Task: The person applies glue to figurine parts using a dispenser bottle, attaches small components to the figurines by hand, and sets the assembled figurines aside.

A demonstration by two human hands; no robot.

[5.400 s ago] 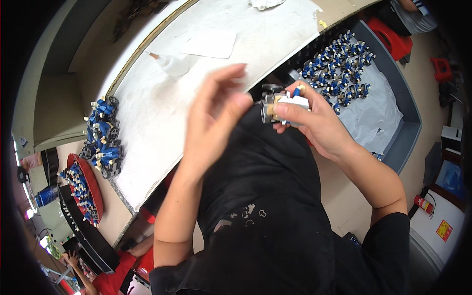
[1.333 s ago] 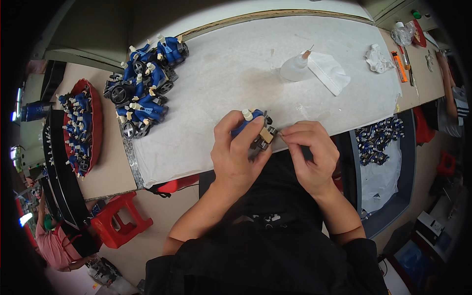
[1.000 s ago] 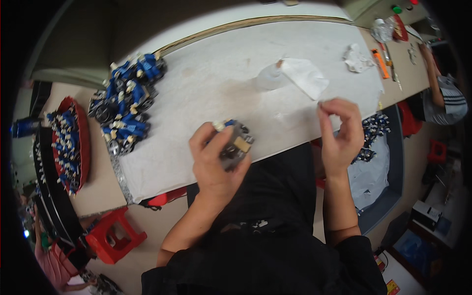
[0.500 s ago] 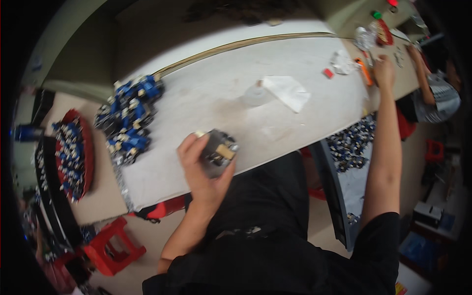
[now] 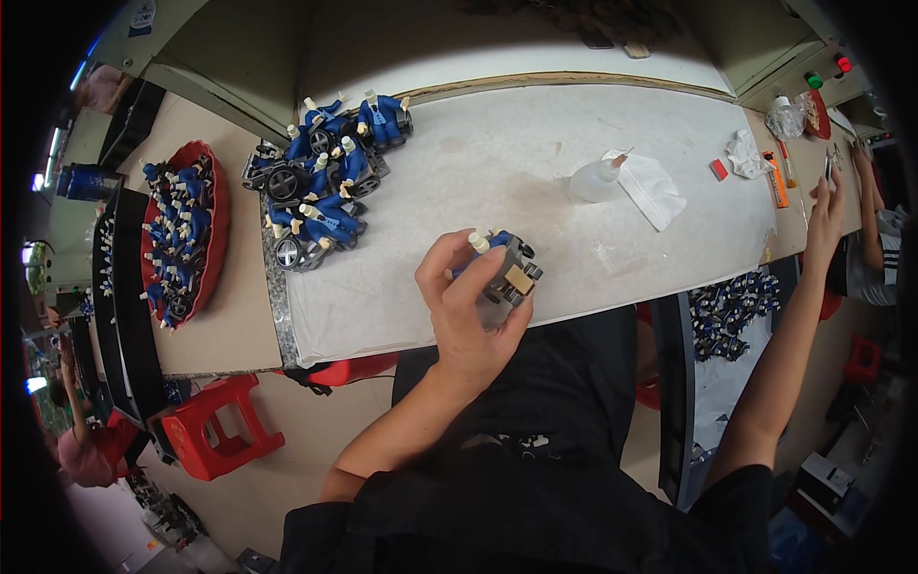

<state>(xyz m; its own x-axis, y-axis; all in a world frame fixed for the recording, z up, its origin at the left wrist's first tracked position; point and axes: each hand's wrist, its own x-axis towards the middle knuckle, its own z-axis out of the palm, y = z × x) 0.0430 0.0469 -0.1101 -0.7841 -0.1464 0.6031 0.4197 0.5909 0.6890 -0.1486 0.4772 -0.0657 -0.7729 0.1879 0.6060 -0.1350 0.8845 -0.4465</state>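
Observation:
Above the front edge of the white-covered table, my left hand [image 5: 469,306] grips a toy vehicle [image 5: 512,273] between thumb and fingers. The toy is grey with dark wheels, a tan block on one end and a blue figure with a pale head, partly behind my fingers. My right arm reaches far to the right, where my right hand [image 5: 824,212] pinches a thin, narrow tool [image 5: 828,166] pointing up; its exact kind is too small to tell. Several matching toys with blue figures [image 5: 330,158] lie heaped at the table's left end.
A squeeze bottle with a needle tip [image 5: 595,180] stands beside a white tissue [image 5: 654,189]. Rightward lie a red block [image 5: 719,170], crumpled tissue [image 5: 748,155] and an orange cutter [image 5: 775,180]. A red basket [image 5: 218,225] of figures stands left. Another person's arm [image 5: 868,210] is at far right.
My view has swung, so the table sits further right. My right hand now shows a thin tool raised in its fingers. The left hand still holds the toy, turned somewhat.

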